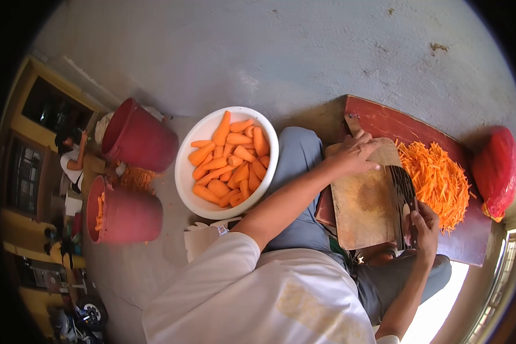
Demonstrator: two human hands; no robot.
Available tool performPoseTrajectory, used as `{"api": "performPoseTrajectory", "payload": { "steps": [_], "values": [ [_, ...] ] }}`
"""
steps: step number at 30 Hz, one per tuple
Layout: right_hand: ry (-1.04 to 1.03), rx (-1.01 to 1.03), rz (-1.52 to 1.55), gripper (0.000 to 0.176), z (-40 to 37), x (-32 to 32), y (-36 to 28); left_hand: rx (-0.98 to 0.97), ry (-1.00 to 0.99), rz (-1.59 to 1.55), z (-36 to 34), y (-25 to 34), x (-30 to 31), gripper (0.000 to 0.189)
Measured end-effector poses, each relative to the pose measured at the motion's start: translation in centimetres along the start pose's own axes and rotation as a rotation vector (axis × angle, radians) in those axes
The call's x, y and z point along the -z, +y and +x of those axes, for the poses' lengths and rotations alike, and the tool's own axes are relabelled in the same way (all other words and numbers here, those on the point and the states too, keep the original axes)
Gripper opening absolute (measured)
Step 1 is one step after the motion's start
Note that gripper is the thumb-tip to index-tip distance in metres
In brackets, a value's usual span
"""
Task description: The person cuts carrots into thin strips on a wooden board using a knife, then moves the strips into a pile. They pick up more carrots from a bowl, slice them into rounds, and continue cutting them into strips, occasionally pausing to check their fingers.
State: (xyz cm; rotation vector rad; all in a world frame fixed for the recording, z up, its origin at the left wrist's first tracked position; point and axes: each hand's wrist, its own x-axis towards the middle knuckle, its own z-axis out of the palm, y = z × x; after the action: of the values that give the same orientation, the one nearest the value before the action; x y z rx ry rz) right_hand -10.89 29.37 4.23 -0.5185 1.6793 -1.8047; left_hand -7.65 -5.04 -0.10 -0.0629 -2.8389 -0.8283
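Note:
My right hand point(424, 226) is closed on the handle of a broad, dark-bladed knife point(403, 186), whose blade lies along the right edge of a worn wooden cutting board point(358, 200). At the board's far edge, my left hand point(358, 153) has its fingers stretched out, near the far end of the blade. Just right of the knife, a heap of shredded carrot point(436, 180) is piled on a dark red bench point(378, 117). A white basin point(183, 178) full of peeled carrots point(235, 160) stands to the left of my knee.
A red sack point(496, 172) rests at the bench's right end, against a grey wall point(304, 51). Two red buckets point(137, 135) are on the left, with more shredded carrot point(136, 180) by them. Another person point(74, 160) sits beyond. A wheel point(92, 312) shows at lower left.

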Motion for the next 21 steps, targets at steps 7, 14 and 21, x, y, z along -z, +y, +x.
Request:
{"api": "performPoseTrajectory", "payload": {
  "steps": [7, 14, 21],
  "values": [
    [0.002, -0.066, -0.062, 0.033, 0.4, 0.3, 1.2, 0.003, 0.003, 0.164, -0.6, 0.1, -0.5, 0.089],
    [0.033, 0.005, -0.547, 0.016, 0.2, -0.3, 0.5, -0.018, -0.041, 0.128, -2.4, 0.1, -0.4, 0.083],
    [0.179, 0.326, -0.911, 0.025, -0.2, -0.3, 2.3, -0.247, 0.361, -0.083, -8.9, 1.7, 5.9, 0.028]
  ]
}}
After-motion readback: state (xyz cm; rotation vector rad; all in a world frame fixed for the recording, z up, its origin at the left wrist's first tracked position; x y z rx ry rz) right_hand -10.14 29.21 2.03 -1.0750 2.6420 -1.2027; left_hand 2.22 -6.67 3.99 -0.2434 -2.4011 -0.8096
